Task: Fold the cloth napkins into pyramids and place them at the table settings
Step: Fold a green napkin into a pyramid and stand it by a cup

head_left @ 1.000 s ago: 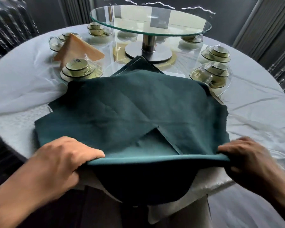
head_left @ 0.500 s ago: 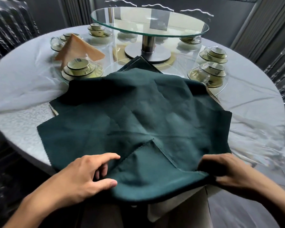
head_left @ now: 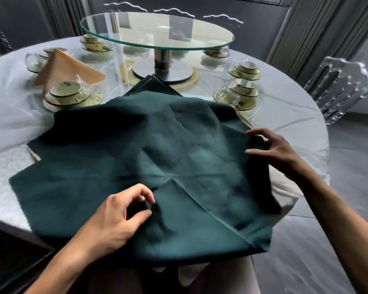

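A dark green napkin (head_left: 179, 149) lies spread over the near edge of the round table (head_left: 285, 115), on top of a stack of other napkins. One flap is folded in, its seam running diagonally toward the near right. My left hand (head_left: 117, 219) rests on the near part of the cloth, with thumb and forefinger pinching a bit of fabric by the fold's tip. With spread fingers my right hand (head_left: 272, 149) touches the napkin's right edge. A peach napkin pyramid (head_left: 66, 67) stands at a setting on the far left.
A raised glass turntable (head_left: 157, 30) on a metal post stands in the table's middle. Cup-and-saucer settings (head_left: 68, 94) (head_left: 240, 92) ring it on a lower glass disc. More green napkins (head_left: 153, 85) poke out beyond the spread one. A clear chair (head_left: 340, 85) stands at the right.
The lifted near edge has come down and the napkin now lies flatter. My right hand moved from the near right corner up to the right edge. My left hand shifted inward to the fold.
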### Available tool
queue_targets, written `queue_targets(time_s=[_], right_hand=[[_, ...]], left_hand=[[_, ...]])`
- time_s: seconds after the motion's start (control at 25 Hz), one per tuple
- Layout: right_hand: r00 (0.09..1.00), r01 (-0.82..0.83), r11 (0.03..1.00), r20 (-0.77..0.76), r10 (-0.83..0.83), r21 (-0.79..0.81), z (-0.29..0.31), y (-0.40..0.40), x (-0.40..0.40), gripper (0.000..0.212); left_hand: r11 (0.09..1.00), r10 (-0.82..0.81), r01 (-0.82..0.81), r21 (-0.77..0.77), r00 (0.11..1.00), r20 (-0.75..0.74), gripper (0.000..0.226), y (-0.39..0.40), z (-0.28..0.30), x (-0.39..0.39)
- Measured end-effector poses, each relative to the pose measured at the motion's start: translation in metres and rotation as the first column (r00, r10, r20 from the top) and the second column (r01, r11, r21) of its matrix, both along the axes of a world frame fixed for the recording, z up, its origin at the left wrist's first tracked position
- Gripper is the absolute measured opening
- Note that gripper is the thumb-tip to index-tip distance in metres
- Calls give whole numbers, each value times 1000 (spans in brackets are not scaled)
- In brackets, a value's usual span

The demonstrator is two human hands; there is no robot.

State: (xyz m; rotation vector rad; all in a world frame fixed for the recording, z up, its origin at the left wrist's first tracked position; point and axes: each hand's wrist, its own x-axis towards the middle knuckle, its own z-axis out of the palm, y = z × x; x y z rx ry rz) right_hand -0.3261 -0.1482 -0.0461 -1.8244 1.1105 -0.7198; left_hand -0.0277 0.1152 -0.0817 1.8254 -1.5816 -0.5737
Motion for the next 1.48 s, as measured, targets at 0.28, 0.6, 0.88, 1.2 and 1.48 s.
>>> queue_targets(time_s=[0.28,0.6,0.88,1.2,1.48], right_hand=[[924,-131,947,-310,225,294,33,-20,-35,60],[784,45,883,-532,-321,-467,35,15,-25,30],[947,-143,809,-316,-55,-570,16,82,54,18],[804,-440,609,-592,-60,-660,-49,89,40,37],[798,-320,580,-544,-262,-749,-38,96,37,17]], left_hand=[[997,-20,16,-73,999,-48,25,-1,-8,8],[942,-7,7,-337,1000,1,20,-50,46,27],[954,233,-159,-252,926,296,52,-162,102,74],[994,-22,87,-72,773,633,64,0,-4,71],[996,76,-8,-94,661,746,49,4,1,75]])
